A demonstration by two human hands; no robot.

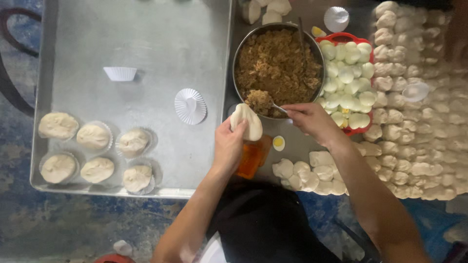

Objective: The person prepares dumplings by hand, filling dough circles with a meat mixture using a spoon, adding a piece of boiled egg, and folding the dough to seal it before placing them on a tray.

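- Six filled white dough buns in paper cups (96, 152) sit at the near-left of the large metal tray (146, 29).
- The left hand (228, 146) grips a flattened white dough round (246, 122), held just in front of the pot's near rim.
- A spoon heaped with brown filling (260, 100) hovers just above the dough.
- The right hand (312, 121) pinches the spoon's handle, beside the round steel pot of brown minced filling (278, 63).
- A red basket of halved boiled eggs (348, 78) touches the pot's right side.
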